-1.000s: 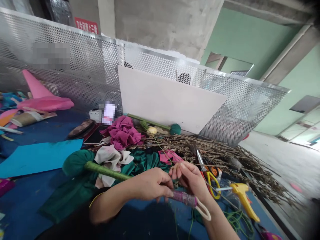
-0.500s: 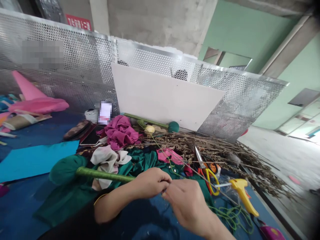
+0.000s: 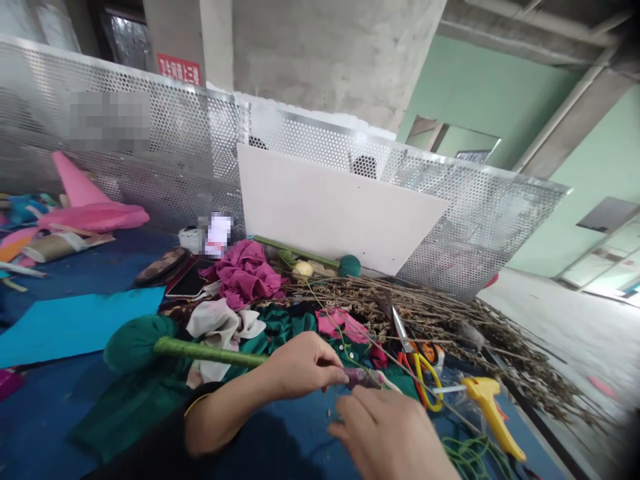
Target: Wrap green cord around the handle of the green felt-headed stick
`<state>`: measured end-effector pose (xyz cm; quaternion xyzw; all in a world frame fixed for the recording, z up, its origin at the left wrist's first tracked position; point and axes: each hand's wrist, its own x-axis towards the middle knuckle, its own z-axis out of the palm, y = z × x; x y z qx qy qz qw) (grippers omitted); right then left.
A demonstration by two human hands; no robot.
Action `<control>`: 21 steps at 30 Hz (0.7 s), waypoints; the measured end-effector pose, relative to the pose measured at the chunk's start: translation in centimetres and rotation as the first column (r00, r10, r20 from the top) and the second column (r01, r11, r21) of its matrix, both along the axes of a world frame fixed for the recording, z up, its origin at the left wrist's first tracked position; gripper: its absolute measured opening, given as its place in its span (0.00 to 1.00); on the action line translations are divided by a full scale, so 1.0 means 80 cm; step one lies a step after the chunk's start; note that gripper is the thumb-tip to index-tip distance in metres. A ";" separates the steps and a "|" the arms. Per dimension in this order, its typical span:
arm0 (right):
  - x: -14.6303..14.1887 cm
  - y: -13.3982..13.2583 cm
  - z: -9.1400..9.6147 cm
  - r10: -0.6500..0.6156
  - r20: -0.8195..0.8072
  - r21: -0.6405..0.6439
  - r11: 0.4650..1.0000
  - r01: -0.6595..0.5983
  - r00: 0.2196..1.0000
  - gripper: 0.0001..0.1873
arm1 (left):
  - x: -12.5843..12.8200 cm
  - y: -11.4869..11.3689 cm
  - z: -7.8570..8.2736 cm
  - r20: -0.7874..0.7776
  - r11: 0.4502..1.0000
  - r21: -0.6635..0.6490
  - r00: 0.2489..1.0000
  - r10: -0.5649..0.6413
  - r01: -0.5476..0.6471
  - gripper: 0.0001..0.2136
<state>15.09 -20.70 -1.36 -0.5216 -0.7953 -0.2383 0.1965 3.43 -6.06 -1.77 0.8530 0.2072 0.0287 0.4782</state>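
My left hand (image 3: 300, 365) is closed around a long green wrapped stick (image 3: 210, 351) with a dark green fabric ball (image 3: 135, 341) at its far left end. The stick's near end (image 3: 364, 378) is wound in purple thread and pokes out past my left fingers. My right hand (image 3: 390, 433) sits just below and right of that end, back toward the camera, fingers curled by the thread; what they pinch is hidden. A thin green cord (image 3: 340, 327) runs up from the hands across the fabric.
Magenta cloth (image 3: 245, 270), white cloth (image 3: 220, 323) and green fabric (image 3: 135, 400) lie on the blue table. Dried twigs (image 3: 450, 313), yellow-handled scissors (image 3: 417, 363), a yellow glue gun (image 3: 490, 407) and coiled green cord (image 3: 470, 457) are at right. A perforated metal screen (image 3: 150, 147) and white board (image 3: 330, 207) stand behind.
My right hand dropped from above the purple-wound end to below and in front of it, hiding the white loop seen earlier. The left hand kept its hold on the stick.
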 end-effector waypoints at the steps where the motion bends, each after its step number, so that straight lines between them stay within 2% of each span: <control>1: 0.011 -0.006 0.007 -0.033 0.003 -0.020 0.999 0.033 0.999 0.12 | 0.000 0.001 0.000 -0.008 1.000 -0.003 1.000 -0.006 0.006 0.14; 3: 0.039 -0.020 0.022 -0.158 -0.003 -0.020 0.987 0.158 0.987 0.08 | -0.002 0.004 0.002 -0.027 1.000 -0.008 1.000 -0.016 0.016 0.13; 5: 0.066 -0.036 0.036 -0.308 -0.055 -0.014 0.951 0.308 0.950 0.07 | -0.005 0.007 0.007 -0.024 1.000 -0.004 1.000 -0.007 0.007 0.12; 6: 0.077 -0.043 0.042 -0.349 -0.099 -0.048 0.937 0.346 0.932 0.06 | -0.006 0.009 0.010 -0.012 1.000 0.007 1.000 0.008 -0.008 0.12; 7: 0.087 -0.049 0.047 -0.347 -0.148 -0.119 0.936 0.332 0.926 0.05 | -0.007 0.010 0.013 0.005 0.999 0.025 1.000 0.031 -0.031 0.13; 8: 0.094 -0.054 0.052 -0.295 -0.198 -0.230 0.941 0.248 0.935 0.04 | -0.009 0.011 0.017 0.025 0.997 0.052 0.998 0.060 -0.061 0.13; 9: 0.099 -0.057 0.056 -0.212 -0.254 -0.362 0.926 0.110 0.944 0.03 | -0.012 0.012 0.021 0.049 0.991 0.087 0.994 0.094 -0.098 0.13; 11: 0.106 -0.056 0.058 -0.056 -0.395 -0.551 0.813 -0.188 0.917 0.07 | -0.017 0.012 0.030 0.109 0.968 0.169 0.980 0.168 -0.185 0.13; 12: 0.106 -0.051 0.055 -0.042 -0.459 -0.585 0.766 -0.267 0.888 0.10 | -0.020 0.011 0.034 0.142 0.952 0.204 0.969 0.204 -0.230 0.13; 13: 0.105 -0.043 0.049 -0.074 -0.512 -0.579 0.766 -0.280 0.856 0.14 | -0.023 0.010 0.039 0.173 0.935 0.230 0.956 0.236 -0.272 0.13; 14: 0.102 -0.033 0.040 -0.142 -0.558 -0.550 0.801 -0.236 0.817 0.19 | -0.026 0.009 0.043 0.197 0.922 0.242 0.946 0.257 -0.301 0.12; 16: 0.087 -0.008 0.015 -0.275 -0.677 -0.447 0.890 -0.084 0.682 0.28 | -0.029 0.006 0.047 0.222 0.917 0.244 0.938 0.265 -0.317 0.12; 17: 0.074 0.005 0.000 -0.290 -0.751 -0.415 0.906 -0.083 0.593 0.31 | -0.029 0.005 0.048 0.225 0.920 0.239 0.940 0.257 -0.309 0.11; 19: 0.044 0.028 -0.027 -0.245 -0.909 -0.323 0.925 -0.201 0.336 0.31 | -0.028 0.001 0.047 0.222 0.927 0.238 0.946 0.237 -0.289 0.10; 21: 0.016 0.043 -0.045 -0.225 -0.966 -0.258 0.879 -0.401 0.129 0.25 | -0.026 -0.001 0.044 0.222 0.928 0.240 0.947 0.233 -0.285 0.09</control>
